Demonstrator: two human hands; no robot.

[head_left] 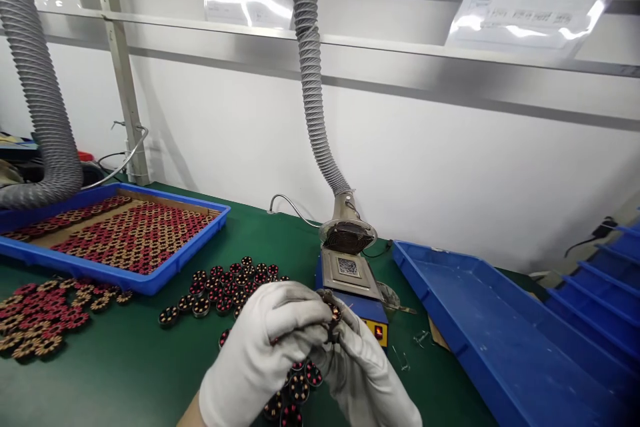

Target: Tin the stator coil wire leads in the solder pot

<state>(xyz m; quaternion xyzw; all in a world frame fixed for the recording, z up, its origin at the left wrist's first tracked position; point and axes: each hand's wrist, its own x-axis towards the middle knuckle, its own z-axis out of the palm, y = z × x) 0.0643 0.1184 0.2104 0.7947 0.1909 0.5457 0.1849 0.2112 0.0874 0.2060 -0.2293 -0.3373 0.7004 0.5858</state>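
White gloves cover both of my hands. Between the fingertips of my left hand point(265, 347) and my right hand point(367, 370) is a small round motor stator point(335, 312), dark at the edge with copper showing. Both hands are closed around it, and the fingers hide most of it. Just behind them sits a blue solder pot point(350, 273) with a metal top and a lit switch on its yellow front. Black-rimmed stators point(235, 287) lie loose on the green table to the left of the pot, and more stators point(299, 387) lie under my hands.
At the left, a blue tray point(165, 280) holds rows of red and tan stator cores, with a loose pile of cores point(43, 320) before it. A fume hose point(313, 80) hangs over the pot. A blue tray point(500, 347) slants at the right, near bits of wire point(421, 338).
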